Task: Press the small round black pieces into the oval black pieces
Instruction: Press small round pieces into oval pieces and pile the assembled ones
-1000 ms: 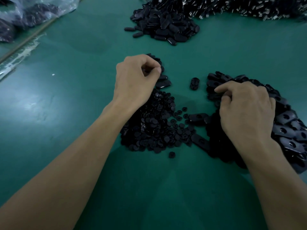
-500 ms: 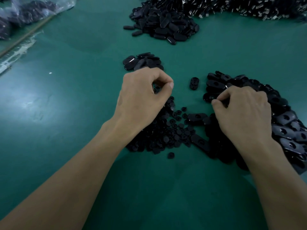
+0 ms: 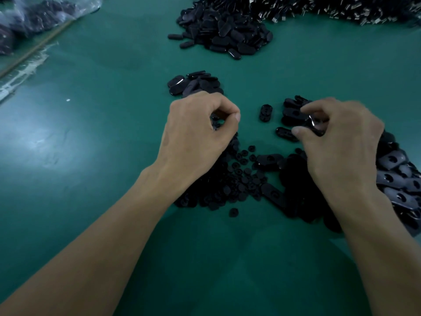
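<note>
A heap of small round black pieces (image 3: 227, 179) lies in the middle of the green table (image 3: 91, 156). My left hand (image 3: 198, 135) hovers over its far edge, thumb and forefinger pinched together on what looks like one small round piece. Oval black pieces with holes (image 3: 396, 179) are heaped at the right. My right hand (image 3: 341, 142) is above that heap, its fingers curled round a glossy oval piece (image 3: 315, 125) lifted off it. A single oval piece (image 3: 265, 112) lies between the two hands.
A small cluster of oval pieces (image 3: 196, 84) sits just beyond my left hand. A larger heap of them (image 3: 225, 35) lies farther back, with a band of dark parts with metal bits (image 3: 341, 8) at the far edge. Plastic bags (image 3: 34, 17) lie far left.
My left hand came back from the small cluster of oval pieces to the heap of round pieces. My right hand moved forward over the oval heap and lifted one oval piece.
</note>
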Demonstrator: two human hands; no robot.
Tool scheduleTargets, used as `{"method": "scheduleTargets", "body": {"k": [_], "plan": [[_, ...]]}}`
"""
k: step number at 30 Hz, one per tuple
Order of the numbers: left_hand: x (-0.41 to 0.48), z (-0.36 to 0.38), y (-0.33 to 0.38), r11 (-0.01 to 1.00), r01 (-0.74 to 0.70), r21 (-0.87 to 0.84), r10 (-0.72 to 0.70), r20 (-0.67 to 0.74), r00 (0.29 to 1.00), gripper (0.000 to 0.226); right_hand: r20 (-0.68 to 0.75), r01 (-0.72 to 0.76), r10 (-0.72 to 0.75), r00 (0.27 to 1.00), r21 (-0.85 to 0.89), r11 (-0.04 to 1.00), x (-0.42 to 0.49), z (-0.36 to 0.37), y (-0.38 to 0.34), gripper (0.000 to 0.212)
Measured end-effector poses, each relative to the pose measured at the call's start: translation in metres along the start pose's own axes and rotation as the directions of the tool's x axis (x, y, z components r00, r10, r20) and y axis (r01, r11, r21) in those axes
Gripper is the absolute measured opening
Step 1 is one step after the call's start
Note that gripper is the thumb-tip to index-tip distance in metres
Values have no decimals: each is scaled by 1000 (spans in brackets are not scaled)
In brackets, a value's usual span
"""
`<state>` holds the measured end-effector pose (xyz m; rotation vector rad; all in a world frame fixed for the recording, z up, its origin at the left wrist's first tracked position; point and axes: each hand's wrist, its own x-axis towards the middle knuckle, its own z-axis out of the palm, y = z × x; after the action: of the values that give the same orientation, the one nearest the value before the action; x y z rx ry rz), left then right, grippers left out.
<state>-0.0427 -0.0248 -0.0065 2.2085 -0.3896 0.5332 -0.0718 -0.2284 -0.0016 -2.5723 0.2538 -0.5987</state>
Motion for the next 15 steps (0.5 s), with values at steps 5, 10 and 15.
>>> {"method": "scheduleTargets", "body": {"k": [5, 10, 15], "plan": [[-1, 0, 0, 1000, -7, 4, 7, 14, 1000, 8, 13, -59, 59, 998, 19, 998, 1, -1, 2, 20], [0, 0, -1, 1000, -8, 4, 8, 13, 1000, 8, 27, -54, 57, 998, -106, 993, -1, 0, 4, 21], [-1, 2, -3, 1000, 3, 5, -3, 28, 1000, 7, 208, 8, 58, 976, -303, 953, -3, 1, 0, 46]]}}
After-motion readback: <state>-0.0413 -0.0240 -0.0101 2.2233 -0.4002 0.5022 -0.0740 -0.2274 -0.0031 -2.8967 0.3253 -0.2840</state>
